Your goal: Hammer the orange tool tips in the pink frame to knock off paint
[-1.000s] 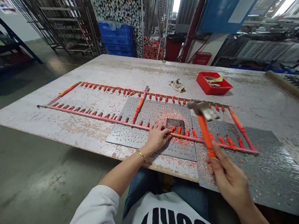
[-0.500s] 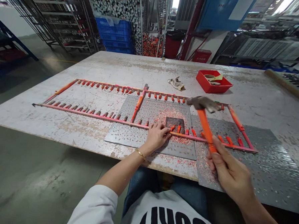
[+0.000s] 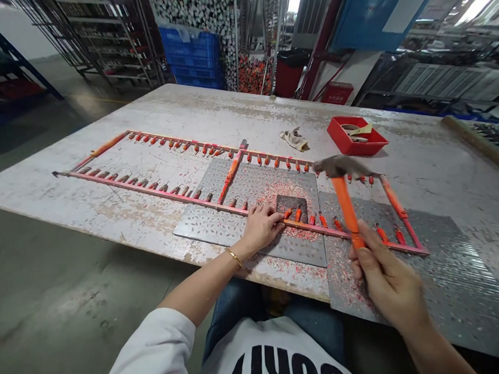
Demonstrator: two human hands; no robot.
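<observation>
My right hand [image 3: 390, 283] grips a claw hammer [image 3: 346, 204] by its orange handle, the metal head raised over the right part of a long red-orange frame [image 3: 149, 191]. Along both long rails of the frame hang several small orange-and-grey pieces with hooked ends. My left hand [image 3: 260, 226] is closed round the near rail, fingers pressed on it just left of a small dark block [image 3: 292, 206]. Two orange pieces lie over that block. Around it are paint chips, on a grey metal plate [image 3: 218, 225].
Beyond the frame lie a crumpled glove [image 3: 294, 139] and a red tray [image 3: 351, 145] holding a tape roll. A second metal plate [image 3: 446, 266] covers the table's right front. Blue crates [image 3: 192, 56] and racks [image 3: 103, 38] stand behind the worn white table [image 3: 178, 110].
The hammer has shifted slightly right with my right hand, its head tilting a little differently. My left hand stays on the rail, and the frame has hardly moved.
</observation>
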